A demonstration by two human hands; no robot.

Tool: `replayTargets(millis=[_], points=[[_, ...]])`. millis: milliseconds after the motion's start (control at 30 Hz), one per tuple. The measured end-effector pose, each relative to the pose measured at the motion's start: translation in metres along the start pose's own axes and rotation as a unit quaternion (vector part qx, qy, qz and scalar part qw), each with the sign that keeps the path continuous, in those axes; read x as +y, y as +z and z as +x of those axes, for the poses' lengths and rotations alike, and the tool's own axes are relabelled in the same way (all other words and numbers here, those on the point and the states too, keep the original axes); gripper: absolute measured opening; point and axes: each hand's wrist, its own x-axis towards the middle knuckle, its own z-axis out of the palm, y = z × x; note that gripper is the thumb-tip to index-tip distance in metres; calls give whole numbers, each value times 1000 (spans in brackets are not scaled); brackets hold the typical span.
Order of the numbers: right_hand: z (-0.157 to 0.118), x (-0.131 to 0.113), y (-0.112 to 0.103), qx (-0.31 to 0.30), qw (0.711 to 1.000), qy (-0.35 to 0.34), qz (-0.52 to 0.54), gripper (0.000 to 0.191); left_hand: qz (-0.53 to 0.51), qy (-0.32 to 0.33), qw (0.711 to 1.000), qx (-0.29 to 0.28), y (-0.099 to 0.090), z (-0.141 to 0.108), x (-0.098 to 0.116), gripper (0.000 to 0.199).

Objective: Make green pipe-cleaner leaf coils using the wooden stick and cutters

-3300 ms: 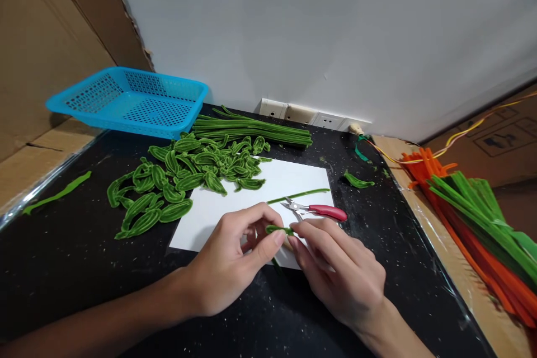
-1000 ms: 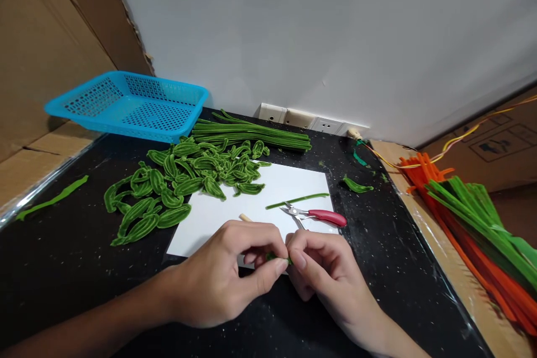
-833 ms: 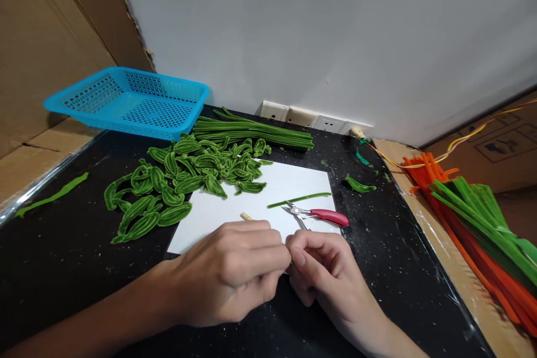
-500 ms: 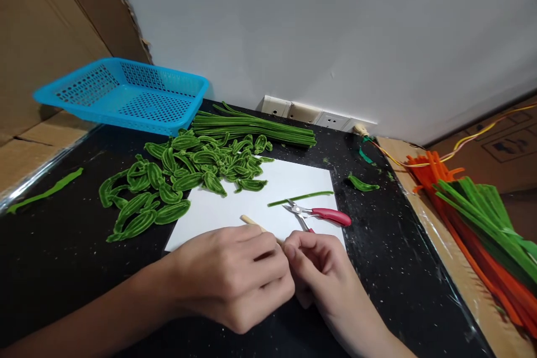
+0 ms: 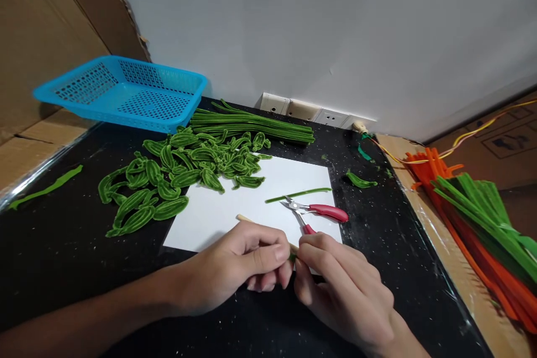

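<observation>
My left hand (image 5: 251,263) is closed around a thin pale wooden stick (image 5: 243,218), whose tip sticks out past the knuckles. My right hand (image 5: 344,285) is closed too, its fingertips pinching close to the stick's other end. Between the two hands shows a small bit of green pipe cleaner (image 5: 292,257), mostly hidden by fingers. Just beyond them, red-handled cutting pliers (image 5: 329,212) lie with jaws apart on a white sheet (image 5: 205,226). A straight green pipe cleaner (image 5: 308,193) rests by the jaws.
A heap of green looped pipe-cleaner leaves (image 5: 168,179) covers the sheet's left side. Behind lies a bundle of green stems (image 5: 251,125), beside a blue basket (image 5: 146,123). Green strips (image 5: 482,201) and orange strips (image 5: 453,224) lie right. Wall sockets (image 5: 302,110) line the back.
My left hand has rolled over so that its thumb now shows. My right hand has turned knuckles-up and moved slightly right, and a green bit now shows between the hands.
</observation>
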Motion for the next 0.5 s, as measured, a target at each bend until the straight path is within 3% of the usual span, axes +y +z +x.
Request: replayTargets(millis=[100,200,267,300,333,400,467,500], points=[[4,-4,0,-3,996,69,50,21,50,46,997,40,2,1,-3,37],[8,-14,0,-7,972,179,154,18,137,110,982,69,6,0,-2,33],[10,-20,1,0,940,265,216,19,225,177,954,87,4,0,-1,28],[10,-21,2,1,920,308,242,23,287,223,927,96,1,0,0,26],[10,-22,4,0,899,349,265,27,361,279,884,102,-2,1,0,24],[10,-23,8,-20,849,425,313,36,526,382,754,95,-12,3,0,25],[8,-21,12,-38,794,482,367,42,655,424,619,87,-20,4,-1,29],[7,-20,14,-43,772,498,393,44,685,432,580,87,-22,5,-1,29]])
